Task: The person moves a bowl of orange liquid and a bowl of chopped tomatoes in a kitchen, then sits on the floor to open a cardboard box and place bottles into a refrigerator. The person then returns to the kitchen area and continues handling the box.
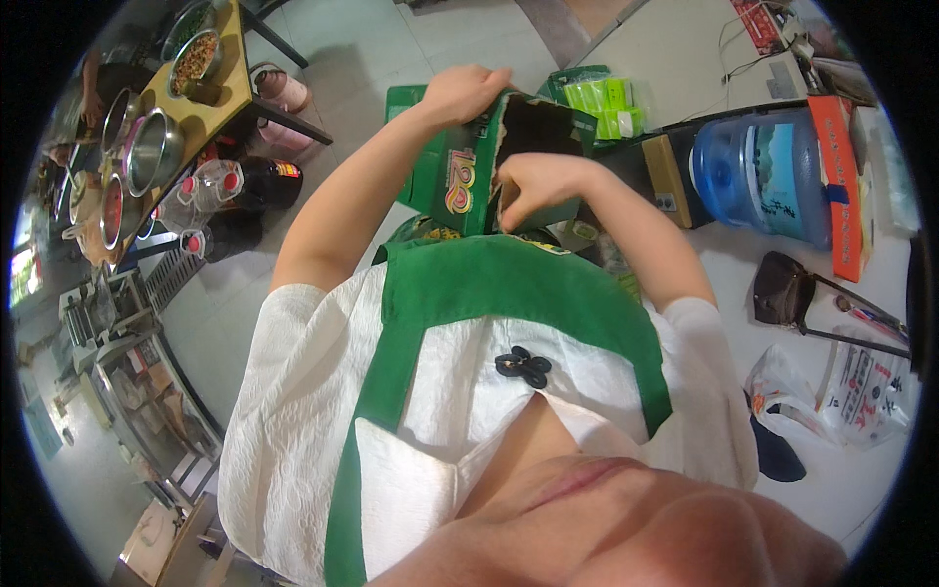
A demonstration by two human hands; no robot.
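A green cardboard box [460,172] with large printed figures stands before me, with a torn-edged opening. My left hand [467,92] lies over the box's far upper edge, its fingers closed around it. My right hand [543,187] is at the near side of the opening, thumb and fingers pinched on the torn cardboard edge. The dark inside [539,125] shows little, so its contents cannot be told. The green bib of an apron [506,282] over a white shirt is just below the box.
Green plastic-wrapped packs [605,106] lie beyond the box. A blue water jug [777,176] is at right, near a brown bag [785,290] and plastic bags [843,396]. At left, a wooden table [233,62] holds metal bowls; bottles [213,183] stand below. Another person's arm [90,95] shows there.
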